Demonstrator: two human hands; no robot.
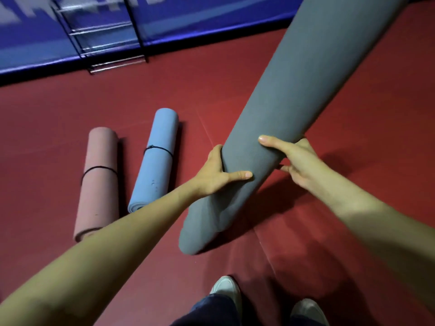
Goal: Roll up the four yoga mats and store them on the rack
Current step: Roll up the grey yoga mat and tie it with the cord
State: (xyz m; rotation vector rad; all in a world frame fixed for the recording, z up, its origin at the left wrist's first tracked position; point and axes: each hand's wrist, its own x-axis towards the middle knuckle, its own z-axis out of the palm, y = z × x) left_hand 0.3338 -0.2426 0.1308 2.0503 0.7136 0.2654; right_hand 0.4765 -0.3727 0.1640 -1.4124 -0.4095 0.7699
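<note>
I have a single view, from the head camera, facing forward and steeply down onto the red floor (pixel 353 137). The grey mat (pixel 282 102) is nearest the lens, running from the top right corner to the centre. Left of the grey mat, farther off, lie the blue mat (pixel 155 161) and pink mat (pixel 98 184). Beyond the grey mat, top left, is the blurred rack (pixel 106 31). Below it, the pale shoes (pixel 227 290) sit at the bottom edge.

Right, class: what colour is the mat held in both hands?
The mat is grey; head view.

Dim; rack (pixel 103 36) motion-blurred (top-left), wide-angle edge distortion.
</note>
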